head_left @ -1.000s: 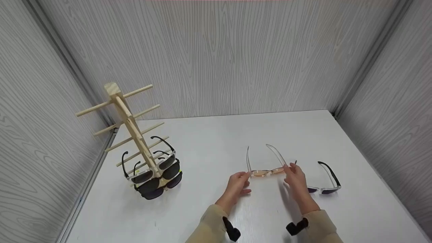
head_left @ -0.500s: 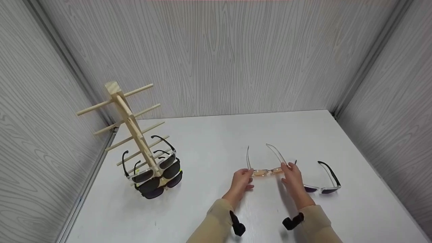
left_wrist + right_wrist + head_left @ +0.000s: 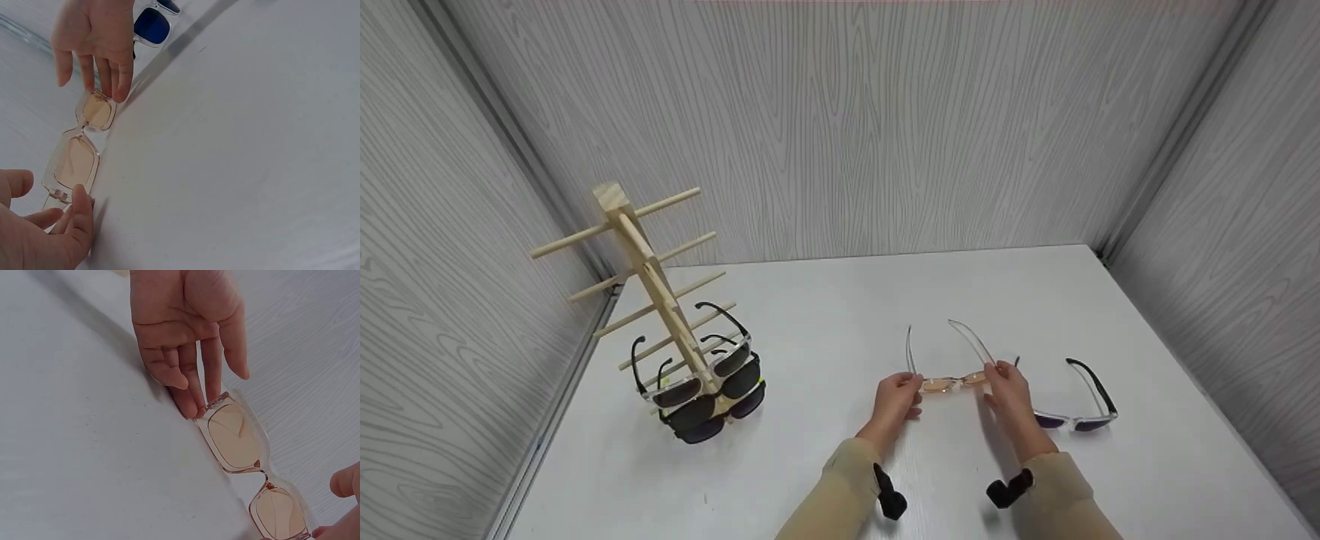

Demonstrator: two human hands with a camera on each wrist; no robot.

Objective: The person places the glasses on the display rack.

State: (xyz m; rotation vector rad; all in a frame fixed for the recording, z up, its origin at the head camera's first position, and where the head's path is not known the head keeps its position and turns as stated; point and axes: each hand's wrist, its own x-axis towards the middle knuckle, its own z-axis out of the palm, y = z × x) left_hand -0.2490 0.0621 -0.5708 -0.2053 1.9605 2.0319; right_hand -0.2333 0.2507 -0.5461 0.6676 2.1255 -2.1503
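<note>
Eyeglasses with a clear frame and pale orange lenses (image 3: 937, 385) stand on the white table, arms unfolded and pointing away. At their left corner, my left hand (image 3: 894, 405) touches the hinge area with its fingertips; in the left wrist view, its thumb stays apart from the frame. My right hand (image 3: 1009, 394) touches the opposite corner. Its fingers (image 3: 188, 374) reach down to the hinge in the right wrist view, the thumb again apart. Both lenses show plainly between the hands.
Sunglasses with a clear front and black arms (image 3: 1091, 424) lie right of my right hand, partly hidden by it. On the left stands a wooden display rack (image 3: 664, 300) with several pegs; dark sunglasses (image 3: 690, 412) hang on its lower pegs. Grey wood-grain walls (image 3: 840, 127) enclose the table (image 3: 810, 315).
Over the second, my left hand has shifted slightly right and my right hand slightly left, both staying at the eyeglasses' corners. In the last half second they have barely moved.
</note>
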